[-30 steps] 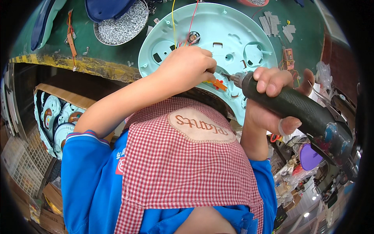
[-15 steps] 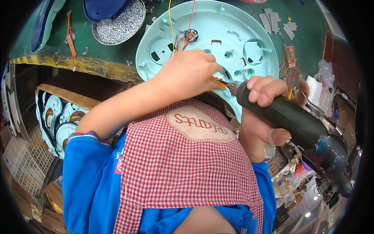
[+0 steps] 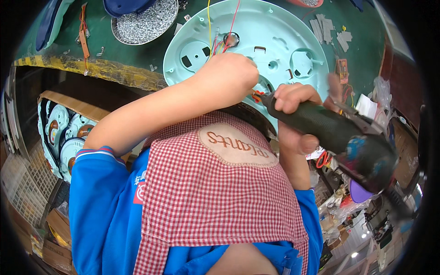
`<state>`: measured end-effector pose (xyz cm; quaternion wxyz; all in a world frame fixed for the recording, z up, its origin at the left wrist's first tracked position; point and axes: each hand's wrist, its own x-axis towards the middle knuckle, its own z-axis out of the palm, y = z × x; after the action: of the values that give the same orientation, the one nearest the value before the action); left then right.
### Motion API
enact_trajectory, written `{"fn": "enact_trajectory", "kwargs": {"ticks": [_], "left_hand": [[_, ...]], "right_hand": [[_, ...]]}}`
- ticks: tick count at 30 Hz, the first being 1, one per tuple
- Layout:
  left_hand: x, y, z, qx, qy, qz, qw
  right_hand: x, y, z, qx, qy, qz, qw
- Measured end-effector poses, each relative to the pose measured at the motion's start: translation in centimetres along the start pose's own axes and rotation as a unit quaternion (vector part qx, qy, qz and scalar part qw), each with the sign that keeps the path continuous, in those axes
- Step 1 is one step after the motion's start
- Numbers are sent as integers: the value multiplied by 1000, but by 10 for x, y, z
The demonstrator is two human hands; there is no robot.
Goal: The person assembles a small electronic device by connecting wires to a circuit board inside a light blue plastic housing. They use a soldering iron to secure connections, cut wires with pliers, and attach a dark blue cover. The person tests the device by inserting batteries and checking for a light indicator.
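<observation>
And your driver has slid in toward your left hand since half a second ago, its nose now right up beside your knuckles! Your right hand comes with it, at three o'clock in the view, wrapped firmly around the dark barrel: fingers over the top, thumb underneath, one finger sticking up in a blur. Your left, up at twelve, is curled in narrow, back of the hand to us; its fingertips are hidden, so I can't tell what they pinch. Between that hand and the nose, towards half past one, peeks an orange piece. The driver points to ten o'clock, its long axis running from ten down to four; the tip itself is out of sight. Beneath the action lies the pale teal shell, filling twelve to one on the green bench, its curved tail swinging round towards five. A yellow wire and a red wire climb towards twelve. Over at eleven sits your metal bowl, loaded with small silvery pieces!
</observation>
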<state>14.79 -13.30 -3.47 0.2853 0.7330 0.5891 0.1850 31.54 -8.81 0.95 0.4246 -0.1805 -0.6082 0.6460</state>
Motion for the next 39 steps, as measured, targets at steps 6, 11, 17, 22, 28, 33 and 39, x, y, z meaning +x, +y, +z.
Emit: {"fn": "enact_trajectory", "kwargs": {"ticks": [6, 11, 17, 22, 28, 33, 39], "left_hand": [[-16, -12, -6, -26, 150, -27, 988], [-19, -15, -5, -20, 141, -18, 990], [-14, -9, -6, -68, 113, 51, 990], [-16, -8, -3, -19, 175, 120, 977], [-27, -1, -4, 11, 187, 67, 980], [-36, -4, -8, -9, 119, 28, 992], [-35, -7, -5, -10, 101, 19, 995]], "right_hand": [[23, 24, 10, 52, 85, -13, 995], [27, 23, 6, 30, 57, -19, 998], [30, -9, -1, 98, -25, -52, 994], [25, -14, 4, 146, 4, -47, 988], [19, -6, 12, 105, 24, -44, 993], [14, 4, 14, 109, -8, -53, 993], [9, 6, 19, 24, -5, -10, 1000]]}}
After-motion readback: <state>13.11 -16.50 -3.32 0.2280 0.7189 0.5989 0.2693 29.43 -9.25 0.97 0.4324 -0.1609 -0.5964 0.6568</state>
